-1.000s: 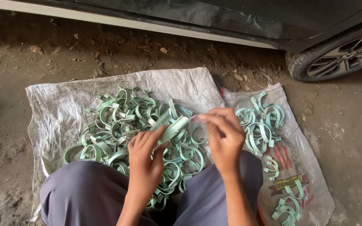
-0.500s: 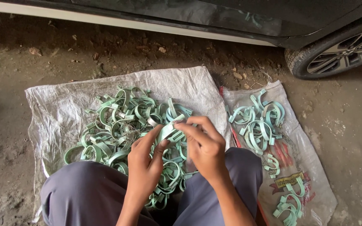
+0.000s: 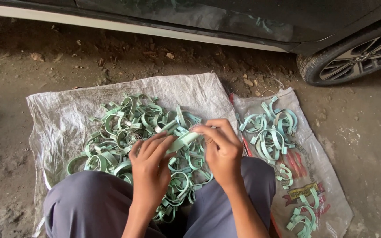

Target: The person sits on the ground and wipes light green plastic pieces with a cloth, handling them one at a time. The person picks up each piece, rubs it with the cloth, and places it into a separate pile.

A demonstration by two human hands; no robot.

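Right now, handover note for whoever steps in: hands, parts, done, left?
Left hand and right hand grip one pale green clamp between them, above the big pile on the left sack.
Done, it seems: smaller group on the right sack, a few more clamps near its lower edge.
Left: the big pile, by far the larger share.

Single head-worn view, steeply downward and near, over lap, woven sacks (image 3: 67, 114) and dirt ground (image 3: 367, 145).
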